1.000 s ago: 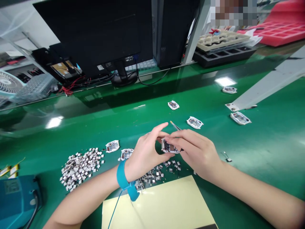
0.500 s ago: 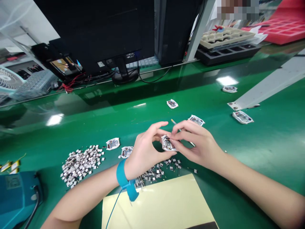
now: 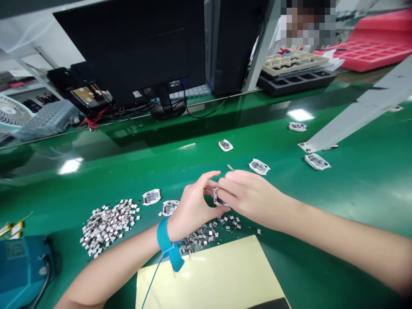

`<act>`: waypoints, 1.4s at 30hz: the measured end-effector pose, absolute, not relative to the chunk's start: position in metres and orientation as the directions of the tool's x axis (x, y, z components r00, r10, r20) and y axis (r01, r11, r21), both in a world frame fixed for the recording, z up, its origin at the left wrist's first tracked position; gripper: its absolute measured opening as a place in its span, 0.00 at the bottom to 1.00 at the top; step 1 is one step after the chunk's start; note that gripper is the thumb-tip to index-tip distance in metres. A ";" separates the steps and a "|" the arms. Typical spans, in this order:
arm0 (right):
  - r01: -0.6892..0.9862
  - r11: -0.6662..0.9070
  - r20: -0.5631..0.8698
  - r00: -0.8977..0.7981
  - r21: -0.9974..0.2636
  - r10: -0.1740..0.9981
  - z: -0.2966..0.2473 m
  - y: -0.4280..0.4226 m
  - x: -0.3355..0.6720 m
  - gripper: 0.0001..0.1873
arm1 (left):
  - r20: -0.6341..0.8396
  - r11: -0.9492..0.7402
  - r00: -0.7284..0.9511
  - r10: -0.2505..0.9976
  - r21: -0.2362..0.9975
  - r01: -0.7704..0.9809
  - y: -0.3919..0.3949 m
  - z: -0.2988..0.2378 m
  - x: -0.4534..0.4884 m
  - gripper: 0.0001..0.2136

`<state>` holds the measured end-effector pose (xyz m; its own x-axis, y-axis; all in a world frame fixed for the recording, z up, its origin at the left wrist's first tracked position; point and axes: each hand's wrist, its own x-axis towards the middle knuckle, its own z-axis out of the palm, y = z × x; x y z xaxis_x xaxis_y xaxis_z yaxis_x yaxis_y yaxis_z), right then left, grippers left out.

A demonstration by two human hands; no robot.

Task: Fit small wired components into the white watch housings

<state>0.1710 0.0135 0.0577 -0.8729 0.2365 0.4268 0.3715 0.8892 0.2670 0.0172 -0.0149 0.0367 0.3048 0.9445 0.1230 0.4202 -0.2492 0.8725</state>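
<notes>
My left hand (image 3: pixel 193 204) pinches a small white-framed circuit module (image 3: pixel 219 199) by its edges. My right hand (image 3: pixel 251 193) presses in from the right and covers most of that module. It appears to hold slim metal tweezers (image 3: pixel 230 167), with only the tip showing past the fingers. A blue wrist strap (image 3: pixel 165 242) circles my left wrist. Several similar modules lie nearby, including one (image 3: pixel 170 207) just left of my left hand and one (image 3: pixel 259 166) beyond my right hand. Small metal-and-white chips (image 3: pixel 206 235) are scattered below my hands.
A large chip pile (image 3: pixel 107 225) and a yellow sheet (image 3: pixel 206 274) lie on the green bench (image 3: pixel 360 193). A blue device (image 3: pixel 22 262) sits lower left. A monitor (image 3: pixel 128 43), stacked trays (image 3: pixel 294 71) and a co-worker (image 3: pixel 289 38) stand beyond.
My right hand has slid left over the module and hides more of it. The tweezers' handle no longer shows below my fingers. My left hand still grips the module.
</notes>
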 end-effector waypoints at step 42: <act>0.478 0.878 0.311 -0.832 -0.020 0.460 -0.001 0.046 0.210 0.08 | 0.104 -0.456 0.485 0.868 0.555 0.696 0.003 0.033 0.017 0.10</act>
